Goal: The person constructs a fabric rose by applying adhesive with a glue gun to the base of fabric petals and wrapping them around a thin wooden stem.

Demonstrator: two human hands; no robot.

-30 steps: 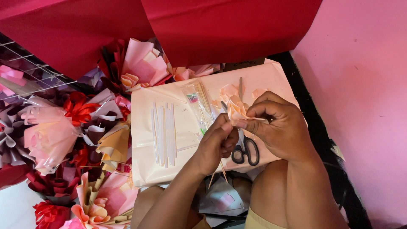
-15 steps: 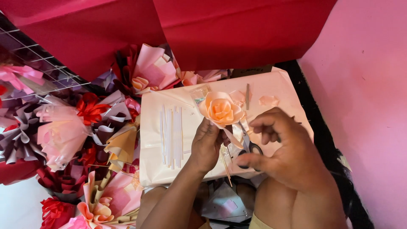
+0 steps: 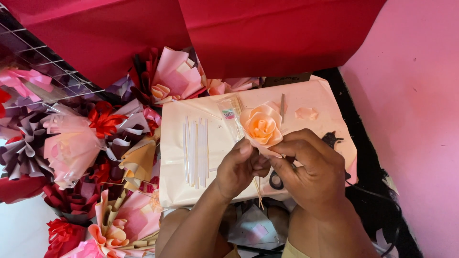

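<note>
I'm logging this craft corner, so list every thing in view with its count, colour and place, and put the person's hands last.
Ribbon rose: one, peach, held above the work surface by both hands.
Thin stick: one, pale, hanging below the hands.
Work surface: one, cream paper-covered, centre.
White strips: several, white, in a row on the left of the surface.
Clear packet: one, transparent, on the surface beside the rose.
Ribbon scrap: one, pale peach, upper right of the surface.
Scissors: one pair, black handles, mostly hidden under the right hand.
Wrapped bouquets: many, pink, red and tan, left.
Red sheets: two, red, top.
Wall: pink, right.
Left hand: pinching the rose's base.
Right hand: gripping the rose's base.
</note>
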